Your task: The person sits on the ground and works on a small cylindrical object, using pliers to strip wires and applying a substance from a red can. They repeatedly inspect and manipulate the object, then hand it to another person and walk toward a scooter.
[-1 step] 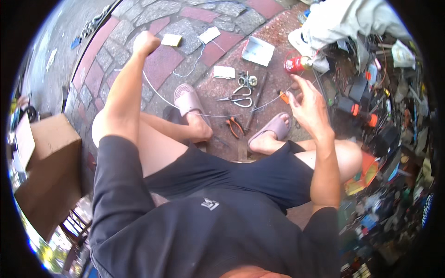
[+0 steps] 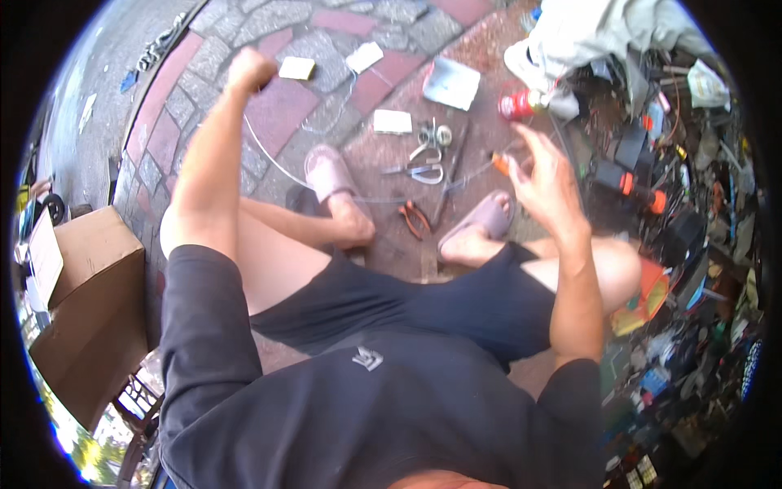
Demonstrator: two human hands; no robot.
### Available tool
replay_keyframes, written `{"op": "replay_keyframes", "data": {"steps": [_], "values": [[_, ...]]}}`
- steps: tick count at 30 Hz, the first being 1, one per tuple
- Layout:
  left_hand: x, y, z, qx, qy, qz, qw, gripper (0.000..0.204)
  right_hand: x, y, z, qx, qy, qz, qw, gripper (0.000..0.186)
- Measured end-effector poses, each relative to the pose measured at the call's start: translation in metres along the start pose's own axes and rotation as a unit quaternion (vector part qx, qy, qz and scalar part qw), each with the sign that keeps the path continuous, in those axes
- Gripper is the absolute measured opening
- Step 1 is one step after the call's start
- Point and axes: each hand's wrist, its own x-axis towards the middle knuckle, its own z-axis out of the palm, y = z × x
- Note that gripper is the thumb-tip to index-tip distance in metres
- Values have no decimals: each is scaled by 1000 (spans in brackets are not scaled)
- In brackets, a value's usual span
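My left hand (image 2: 251, 70) is closed, raised at the upper left, with a thin pale line (image 2: 277, 165) running from it in a long curve toward my right hand (image 2: 539, 167). My right hand is blurred, its index finger raised and thumb forward beside a small orange object (image 2: 500, 165); I cannot tell whether it grips either. Between my feet and hands lie scissors (image 2: 425, 173), small round metal parts (image 2: 436, 134), a dark rod (image 2: 452, 171) and orange-handled pliers (image 2: 414, 218). A white packet (image 2: 393, 121), pale tray (image 2: 450, 83) and red can (image 2: 515, 105) lie farther forward.
A yellowish pad (image 2: 296, 68) and white card with thread (image 2: 364, 57) lie ahead. Another person's pale trouser leg (image 2: 603, 33) and white shoe (image 2: 525, 61) are upper right. Cluttered tools and parts (image 2: 684, 342) crowd the right; a cardboard box (image 2: 85, 261) stands left.
The picture has shifted slightly and blurred. My left hand has moved a little up and left; my right hand is slightly higher in the picture.
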Motion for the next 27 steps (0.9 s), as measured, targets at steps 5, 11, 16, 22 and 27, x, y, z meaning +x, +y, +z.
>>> {"op": "replay_keyframes", "data": {"steps": [5, 11, 16, 22, 27], "values": [[26, 49, -97, -527, -113, -6, 842, 22, -6, 1, 2, -2, -19, -14, 1000, 45], [-17, 98, -46, 54, -194, 248, 947, 30, -9, 3, -1, -37, 10, -40, 998, 44], [-56, 91, 27, -16, -101, 46, 994, 37, -15, 2, -1, -41, -2, -40, 998, 44], [-19, 110, -95, -400, -127, 125, 899, 18, -14, -4, 2, -46, -35, -72, 996, 43], [-56, 91, -11, 26, -73, 207, 975, 23, -14, -10, -1, -43, -15, -79, 996, 43]]}}
